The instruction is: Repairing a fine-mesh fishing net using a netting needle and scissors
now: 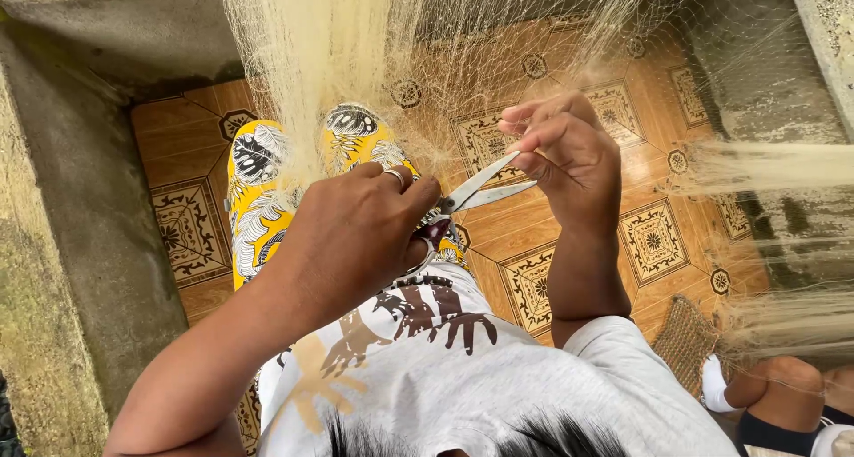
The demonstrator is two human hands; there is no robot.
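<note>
Steel scissors (pixel 480 188) in left hand (pixel 356 235), blades pointing right toward right hand (pixel 569 159).

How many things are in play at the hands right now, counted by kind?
hands: 2, left hand and right hand
scissors: 1, in the left hand
net: 1, pinched by the right hand
Total: 4

I see the left hand (pixel 356 235) gripping the scissors (pixel 471 193) at centre, blades pointing right to the right hand (pixel 565 155), which pinches the net (pixel 374 39) hanging above and behind both hands. Below them lie my knees (pixel 302 172), over the tiled floor (pixel 623 244). A concrete wall (pixel 62 244) stands left; another person's leg (pixel 783 386) sits lower right.
</note>
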